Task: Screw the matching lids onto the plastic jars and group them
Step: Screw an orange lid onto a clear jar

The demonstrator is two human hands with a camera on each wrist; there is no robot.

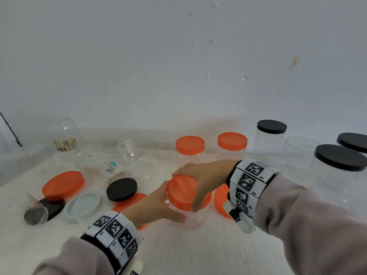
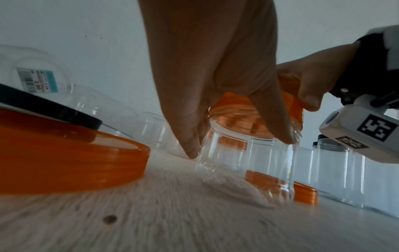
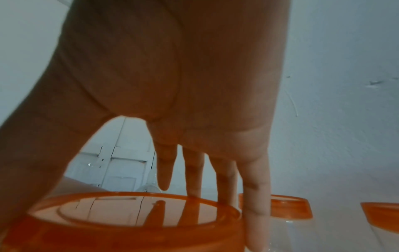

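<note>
The clear jar (image 1: pixel 190 217) stood on the pale counter (image 1: pixel 198 251), my left hand (image 1: pixel 156 205) gripping its body, my right hand (image 1: pixel 202 181) clasping the orange lid (image 1: pixel 180 189). A tilted lid could cross-thread, I judged. Loose lids and empty jars lay around; a white wall (image 1: pixel 178 56) stood behind.

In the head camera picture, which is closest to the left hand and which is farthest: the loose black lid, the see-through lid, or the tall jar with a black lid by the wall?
1. Loose black round lid: just left of the left hand.
2. See-through round lid: farther left.
3. Tall clear plastic jar with black lid: far right, by the wall.
</note>
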